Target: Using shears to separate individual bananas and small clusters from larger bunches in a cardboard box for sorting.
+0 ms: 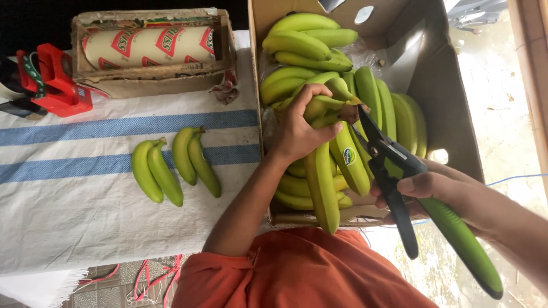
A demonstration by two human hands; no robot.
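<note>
My left hand (299, 128) grips a bunch of green bananas (331, 165) at its crown, over a cardboard box (451, 97) full of more green bananas (302, 43). My right hand (425, 188) holds pruning shears (399, 177) with black and green handles. The shears' blades are at the bunch's crown stem (349, 111), just right of my left fingers. Two cut pairs of green bananas (174, 165) lie on the white cloth to the left.
A white cloth with blue stripes (68, 188) covers the table. At the back stands a carton holding a roll of printed film (148, 45). A red tape dispenser (54, 80) sits at the far left. Red strings (154, 274) hang below the table edge.
</note>
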